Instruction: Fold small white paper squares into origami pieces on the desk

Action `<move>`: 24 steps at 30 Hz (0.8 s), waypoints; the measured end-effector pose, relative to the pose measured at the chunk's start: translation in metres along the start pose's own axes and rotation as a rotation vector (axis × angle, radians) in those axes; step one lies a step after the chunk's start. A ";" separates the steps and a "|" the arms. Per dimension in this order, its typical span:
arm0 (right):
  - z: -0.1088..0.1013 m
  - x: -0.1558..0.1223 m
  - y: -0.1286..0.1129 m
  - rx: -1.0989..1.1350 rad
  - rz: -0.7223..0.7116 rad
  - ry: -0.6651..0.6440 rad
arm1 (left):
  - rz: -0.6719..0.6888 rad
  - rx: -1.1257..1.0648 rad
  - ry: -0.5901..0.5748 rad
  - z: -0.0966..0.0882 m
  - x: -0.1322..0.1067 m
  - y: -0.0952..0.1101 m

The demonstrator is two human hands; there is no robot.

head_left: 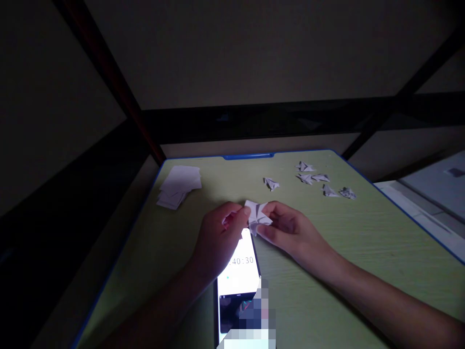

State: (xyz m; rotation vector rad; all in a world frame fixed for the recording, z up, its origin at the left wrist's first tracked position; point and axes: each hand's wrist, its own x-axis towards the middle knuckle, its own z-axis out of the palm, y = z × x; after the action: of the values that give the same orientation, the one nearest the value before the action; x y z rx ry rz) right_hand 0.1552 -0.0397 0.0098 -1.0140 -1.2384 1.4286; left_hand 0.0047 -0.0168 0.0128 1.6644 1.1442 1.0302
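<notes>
Both of my hands pinch one small, partly folded piece of white paper point(257, 213) above the middle of a green table point(363, 252). My left hand point(221, 237) grips its left edge with curled fingers. My right hand point(286, 228) holds its right side between thumb and fingers. Just below the paper a lit phone point(240, 276) lies on the table, partly covered by my left hand; its screen shows digits like 40:30.
A loose stack of white paper squares point(179, 185) lies at the far left of the table. Several finished folded paper pieces point(316, 179) are scattered at the far right, one more point(271, 183) nearer the middle. The table has a blue rim point(249, 156); dark frame bars stand behind.
</notes>
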 end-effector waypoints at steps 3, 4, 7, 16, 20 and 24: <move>0.001 0.000 0.001 -0.051 0.014 0.043 | 0.032 0.024 -0.009 0.002 -0.001 -0.001; 0.000 0.000 0.001 -0.059 0.017 0.061 | 0.038 0.039 -0.011 0.002 -0.002 -0.001; 0.000 0.000 -0.001 -0.054 0.027 0.090 | 0.045 0.081 -0.013 0.001 -0.002 -0.001; -0.002 0.001 0.001 -0.031 0.095 0.124 | 0.073 0.040 0.014 0.005 -0.002 -0.007; -0.003 0.001 0.000 -0.033 0.116 0.128 | 0.168 0.029 0.123 0.005 -0.002 -0.012; -0.004 0.003 0.001 -0.027 0.102 0.123 | 0.354 0.180 0.105 0.000 0.000 -0.012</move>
State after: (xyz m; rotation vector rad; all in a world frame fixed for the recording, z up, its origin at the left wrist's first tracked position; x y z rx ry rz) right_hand 0.1584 -0.0359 0.0082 -1.1806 -1.1333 1.4080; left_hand 0.0011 -0.0142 0.0017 2.0271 1.0560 1.2770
